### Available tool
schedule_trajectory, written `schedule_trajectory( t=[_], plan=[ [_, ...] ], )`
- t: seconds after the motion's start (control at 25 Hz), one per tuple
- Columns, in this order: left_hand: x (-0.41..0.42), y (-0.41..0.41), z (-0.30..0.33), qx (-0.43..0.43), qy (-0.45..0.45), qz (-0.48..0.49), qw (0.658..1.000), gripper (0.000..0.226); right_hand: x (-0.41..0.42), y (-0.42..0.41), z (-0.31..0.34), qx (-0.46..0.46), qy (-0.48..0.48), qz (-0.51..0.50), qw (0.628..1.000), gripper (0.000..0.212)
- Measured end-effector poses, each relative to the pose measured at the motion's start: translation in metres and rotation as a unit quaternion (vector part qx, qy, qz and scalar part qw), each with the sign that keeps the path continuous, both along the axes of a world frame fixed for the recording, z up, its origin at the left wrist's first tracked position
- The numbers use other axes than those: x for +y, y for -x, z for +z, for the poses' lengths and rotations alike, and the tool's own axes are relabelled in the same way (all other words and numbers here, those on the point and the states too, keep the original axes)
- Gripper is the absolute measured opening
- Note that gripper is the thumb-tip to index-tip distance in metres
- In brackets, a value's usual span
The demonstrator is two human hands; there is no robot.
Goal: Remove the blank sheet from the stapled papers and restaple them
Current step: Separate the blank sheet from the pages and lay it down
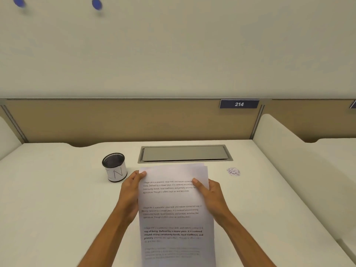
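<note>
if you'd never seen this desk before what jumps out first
The sheaf of printed papers held up at centre, the left hand pinching its top left corner and the right hand gripping its right edge. Left of it on the white desk stands a black mesh cup; a dark sign reading 214 sits on the back panel.

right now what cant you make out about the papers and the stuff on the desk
Head view only:
- Staple on the papers: none visible; the left hand grips the top left corner.
- Blank sheet: lower sheets hidden by the printed top page.
- Bottom of the papers: cut off by the frame edge.
- Mesh cup: its contents are too dark to tell.
- Small speckled heap: too small to identify.
</note>
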State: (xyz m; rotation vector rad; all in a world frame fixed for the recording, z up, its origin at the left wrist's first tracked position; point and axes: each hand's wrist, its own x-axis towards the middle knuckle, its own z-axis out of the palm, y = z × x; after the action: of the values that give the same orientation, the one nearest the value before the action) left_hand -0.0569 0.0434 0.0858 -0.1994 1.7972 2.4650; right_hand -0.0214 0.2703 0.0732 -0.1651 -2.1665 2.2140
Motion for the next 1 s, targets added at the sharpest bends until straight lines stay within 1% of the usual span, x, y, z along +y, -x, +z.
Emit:
schedule_trajectory(
  t=[0.08, 0.16, 0.24, 0.36, 0.52, 0.76, 1.0],
  plan=[
    [-0.001, -0.003, 0.013, 0.028, 0.005, -0.014, 1.000, 0.031, -0.002, -0.005, 0.011, 0.012, 0.001, -0.005, 1.000, 0.025],
    [-0.004, -0.008, 0.028, 0.061, 0.006, -0.039, 0.997, 0.024, -0.003, -0.009, 0.023, 0.021, 0.005, -0.009, 1.000, 0.025],
    [-0.006, -0.013, 0.044, 0.097, 0.006, -0.055, 0.994, 0.022, -0.003, -0.013, 0.032, 0.033, 0.009, -0.013, 0.999, 0.025],
    [-0.005, -0.021, 0.062, 0.130, -0.003, -0.051, 0.990, 0.022, -0.002, -0.020, 0.043, 0.044, 0.013, -0.016, 0.999, 0.027],
    [0.000, -0.030, 0.076, 0.135, -0.019, -0.030, 0.990, 0.008, -0.005, -0.030, 0.053, 0.060, 0.034, -0.029, 0.997, 0.026],
    [0.001, -0.041, 0.080, 0.121, -0.031, -0.032, 0.992, 0.015, -0.007, -0.040, 0.066, 0.091, 0.022, -0.041, 0.995, 0.028],
    [0.002, -0.051, 0.087, 0.115, -0.052, -0.014, 0.992, 0.015, -0.009, -0.046, 0.071, 0.109, 0.024, -0.048, 0.993, 0.028]
  ],
)
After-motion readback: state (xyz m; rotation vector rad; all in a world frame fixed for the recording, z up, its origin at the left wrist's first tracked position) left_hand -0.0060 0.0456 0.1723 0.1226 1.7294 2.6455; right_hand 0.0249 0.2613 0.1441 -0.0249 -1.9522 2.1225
